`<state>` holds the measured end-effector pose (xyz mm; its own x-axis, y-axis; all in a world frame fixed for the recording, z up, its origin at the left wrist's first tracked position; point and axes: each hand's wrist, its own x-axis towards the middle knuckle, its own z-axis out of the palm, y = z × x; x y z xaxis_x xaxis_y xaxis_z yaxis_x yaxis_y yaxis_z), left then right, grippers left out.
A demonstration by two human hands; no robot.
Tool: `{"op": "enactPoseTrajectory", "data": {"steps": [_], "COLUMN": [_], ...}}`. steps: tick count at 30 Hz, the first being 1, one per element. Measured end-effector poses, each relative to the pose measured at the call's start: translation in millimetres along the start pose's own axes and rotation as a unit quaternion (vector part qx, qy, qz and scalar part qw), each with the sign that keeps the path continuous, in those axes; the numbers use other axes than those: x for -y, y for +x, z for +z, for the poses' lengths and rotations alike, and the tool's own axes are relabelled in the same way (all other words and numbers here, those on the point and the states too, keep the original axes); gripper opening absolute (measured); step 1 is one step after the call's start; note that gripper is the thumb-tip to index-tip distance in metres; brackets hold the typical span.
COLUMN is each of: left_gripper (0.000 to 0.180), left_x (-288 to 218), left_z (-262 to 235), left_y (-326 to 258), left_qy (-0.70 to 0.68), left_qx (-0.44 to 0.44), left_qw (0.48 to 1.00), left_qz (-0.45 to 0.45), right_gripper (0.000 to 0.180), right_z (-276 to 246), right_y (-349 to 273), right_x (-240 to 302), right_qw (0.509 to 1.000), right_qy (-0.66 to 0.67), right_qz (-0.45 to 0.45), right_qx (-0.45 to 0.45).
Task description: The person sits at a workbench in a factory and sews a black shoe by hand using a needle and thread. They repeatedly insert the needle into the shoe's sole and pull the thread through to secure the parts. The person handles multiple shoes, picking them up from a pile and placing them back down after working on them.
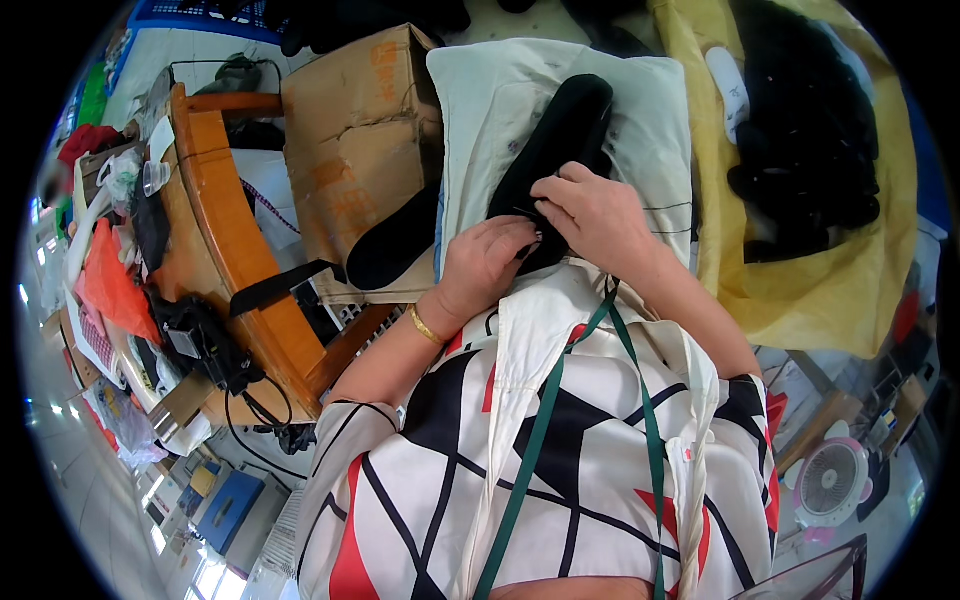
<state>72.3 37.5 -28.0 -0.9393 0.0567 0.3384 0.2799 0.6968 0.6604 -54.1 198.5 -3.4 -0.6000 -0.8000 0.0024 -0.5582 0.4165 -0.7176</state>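
The black piece [558,140], long and round-ended, is lying on a slant over a white cloth pad [650,110] in front of the person, its far end pointing up and to the R and its near end sitting under both hands. It's prob. being light and soft, bending easily w/o breaking; the matte, fabric-like face is looking more grippy than slippery, tho the thickness is being hard to judge b/c black is hiding the folds. Best hold is prob. being the near edge, w/ the pad backing it from below; the far round end is lying free of fingers and would be giving a poor, floppy hold. The left grip [484,262] is closing thumb and fingertips together, apparently pinching the near L edge of the piece. The right grip [600,215] is lying over the R side, fingers bent, thumb and index tips sitting near each other just above the left fingertips and touching the black face; whether they're pinching cloth or smth tiny, one can't tell. A 2nd black piece [395,240] is resting against the cardboard box [362,110] to the L, and a black heap [810,140] is covering part of the yellow cloth [800,300] on the R
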Motion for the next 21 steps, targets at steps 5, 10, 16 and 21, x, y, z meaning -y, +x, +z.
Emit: {"op": "enactPoseTrajectory", "data": {"steps": [5,10,16,21], "left_gripper": [0.03,0.027,0.021,0.018], "left_x": [2,-1,-1,-6], "left_z": [-2,-5,-12,-19], "left_y": [1,7,16,31], "left_qy": [0.037,0.042,0.016,-0.008], "left_qx": [0.008,-0.003,0.035,0.086], "left_qw": [0.998,0.998,0.999,0.996], "left_qz": [0.054,0.055,-0.012,-0.017], "right_gripper": [0.009,0.016,0.023,0.022], "right_z": [13,22,-53,-184], "right_y": [4,15,10,-28], "right_x": [-5,-10,-26,-109], "right_qw": [0.998,0.906,0.77,0.703], "right_qy": [0.045,0.396,0.581,0.62], "right_qz": [0.0,0.149,0.252,0.08], "right_qx": [0.044,-0.005,-0.08,-0.339]}}
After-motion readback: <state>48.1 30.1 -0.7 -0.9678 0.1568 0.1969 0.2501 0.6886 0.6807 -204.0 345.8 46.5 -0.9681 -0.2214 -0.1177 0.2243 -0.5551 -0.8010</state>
